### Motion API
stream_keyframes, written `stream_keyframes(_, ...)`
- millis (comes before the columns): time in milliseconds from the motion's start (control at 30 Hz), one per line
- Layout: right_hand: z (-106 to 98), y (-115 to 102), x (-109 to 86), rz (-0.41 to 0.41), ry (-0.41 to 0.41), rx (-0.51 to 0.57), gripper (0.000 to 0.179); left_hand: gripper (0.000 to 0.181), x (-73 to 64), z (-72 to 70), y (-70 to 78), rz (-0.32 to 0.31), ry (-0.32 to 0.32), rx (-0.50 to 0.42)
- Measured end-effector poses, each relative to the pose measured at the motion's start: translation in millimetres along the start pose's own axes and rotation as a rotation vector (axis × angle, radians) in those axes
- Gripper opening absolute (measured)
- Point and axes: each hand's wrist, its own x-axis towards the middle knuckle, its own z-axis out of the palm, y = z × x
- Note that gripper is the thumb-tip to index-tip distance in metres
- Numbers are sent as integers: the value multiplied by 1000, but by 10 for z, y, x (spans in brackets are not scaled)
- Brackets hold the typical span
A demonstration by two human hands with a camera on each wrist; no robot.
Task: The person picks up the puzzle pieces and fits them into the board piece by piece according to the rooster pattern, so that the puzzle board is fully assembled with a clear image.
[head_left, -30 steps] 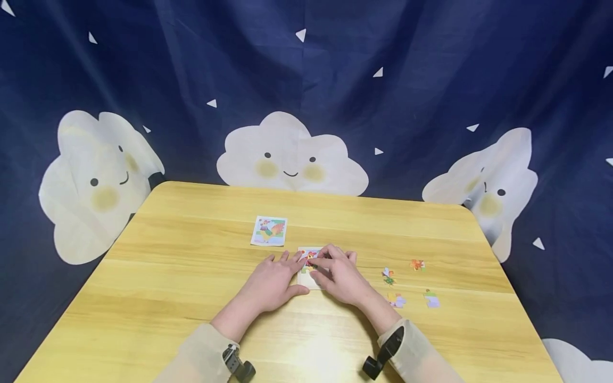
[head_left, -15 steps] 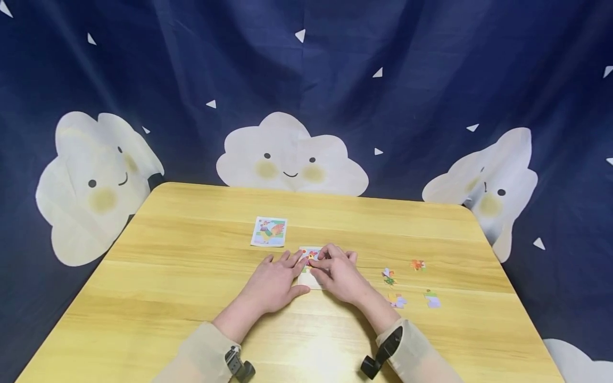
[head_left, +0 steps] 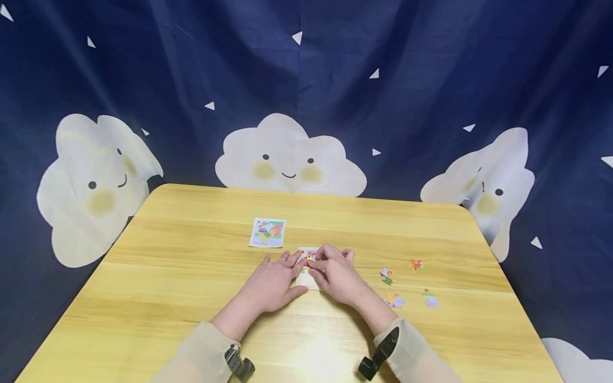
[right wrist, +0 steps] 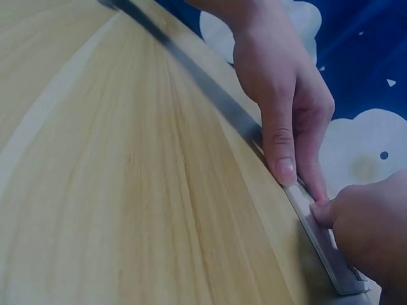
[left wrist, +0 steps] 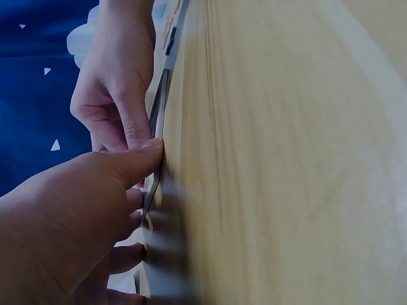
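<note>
A small puzzle board with a white base (head_left: 306, 282) lies flat between the hands, its upper part filled with colourful pieces. My left hand (head_left: 270, 284) rests against its left side, fingers outstretched and fingertips on the board. In the right wrist view the left thumb (right wrist: 284, 168) touches the board's near edge. My right hand (head_left: 341, 276) comes in from the right with bent fingers. Its thumb and index finger pinch a red-and-yellow puzzle piece (head_left: 309, 258) at the board's surface. The right hand covers the board's right part.
A picture card with a bird (head_left: 267, 232) lies farther back on the left. To the right are loose puzzle pieces: an orange one (head_left: 416, 264), a green one (head_left: 388, 279), a yellow-and-purple one (head_left: 395, 301) and another (head_left: 431, 299). The wooden table (head_left: 201, 266) ends at a blue curtain.
The right thumb and index finger have drawn slightly closer together over the board. The left hand stays in place. The whole head view has shifted a little.
</note>
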Motion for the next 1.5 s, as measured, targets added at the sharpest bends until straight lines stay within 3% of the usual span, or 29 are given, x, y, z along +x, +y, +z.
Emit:
stream_keyframes(400,-45,12,-39,-48,-73,-12,37,77,-11,34,-30,10,-15,7)
stream_keyframes(633,-91,24,-62,-32,-64,5,33,76,0,51,16,29,14,-24)
stream_keyframes(1000,-172,12,-54,-70,-95,-13,36,77,8,36,11,22,7,-20)
stream_keyframes(1333,-324,59,-82,-83,-137,180,39,77,27,13,-18,22,11,-5)
stream_keyframes(1500,-450,118,-132,-68,-121,250,38,77,25,1,-34,27,13,-3)
